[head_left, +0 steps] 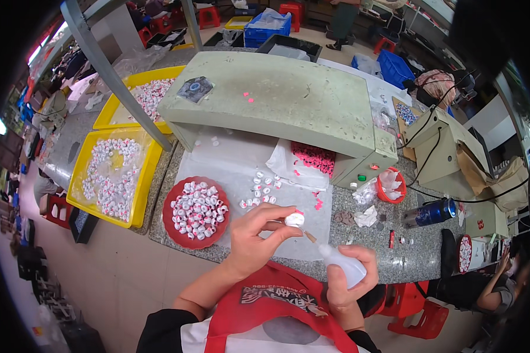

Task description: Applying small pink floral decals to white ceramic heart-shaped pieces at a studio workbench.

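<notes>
"What's being held?"

"The left fingers (pixel 288 232) are pinching a rounded white piece (pixel 295 220) above white paper (pixel 305 199); the right fingers (pixel 364 255) are gripping a smooth, translucent bottle (pixel 346 267)."

"And around?"

"A boxy housing (pixel 277 88) is blocking the speckled tabletop's (pixel 418 253) far side; a scalloped red bowl (pixel 185 240) is sitting left."

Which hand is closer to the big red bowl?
Left. The left hand is just right of the big red bowl; the right hand is farther right, holding a bottle.
</notes>
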Available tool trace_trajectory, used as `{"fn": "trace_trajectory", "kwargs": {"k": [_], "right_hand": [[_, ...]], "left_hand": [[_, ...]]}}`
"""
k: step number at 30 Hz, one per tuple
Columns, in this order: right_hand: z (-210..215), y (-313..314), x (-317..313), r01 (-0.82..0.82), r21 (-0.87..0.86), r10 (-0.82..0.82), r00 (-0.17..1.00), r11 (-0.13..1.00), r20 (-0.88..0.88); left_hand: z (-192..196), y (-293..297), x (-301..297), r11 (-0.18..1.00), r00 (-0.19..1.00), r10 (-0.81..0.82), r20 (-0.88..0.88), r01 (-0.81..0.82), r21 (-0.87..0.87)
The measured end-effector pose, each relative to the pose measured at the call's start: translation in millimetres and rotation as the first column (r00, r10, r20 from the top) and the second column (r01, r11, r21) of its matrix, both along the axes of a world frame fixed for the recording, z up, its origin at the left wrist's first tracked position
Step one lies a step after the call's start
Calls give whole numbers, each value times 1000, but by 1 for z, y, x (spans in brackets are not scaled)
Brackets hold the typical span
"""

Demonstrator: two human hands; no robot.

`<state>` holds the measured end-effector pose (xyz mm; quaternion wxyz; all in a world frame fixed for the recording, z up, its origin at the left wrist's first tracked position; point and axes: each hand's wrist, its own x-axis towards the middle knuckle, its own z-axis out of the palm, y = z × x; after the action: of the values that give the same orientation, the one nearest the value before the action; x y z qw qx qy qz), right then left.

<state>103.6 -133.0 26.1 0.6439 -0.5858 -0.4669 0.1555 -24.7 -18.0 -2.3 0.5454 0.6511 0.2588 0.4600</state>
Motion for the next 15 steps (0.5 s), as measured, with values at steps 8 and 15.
{"fn": "trace_trajectory", "kwargs": {"k": [8,15], "right_hand": [[-6,3,0,3,83,-17,985,997,172],[-3,7,1,-7,75,-8,980,997,200]], "left_hand": [[4,-8,7,982,977,45,207,-6,-189],[1,-4,5,990,973,-32,227,62,-129]]}}
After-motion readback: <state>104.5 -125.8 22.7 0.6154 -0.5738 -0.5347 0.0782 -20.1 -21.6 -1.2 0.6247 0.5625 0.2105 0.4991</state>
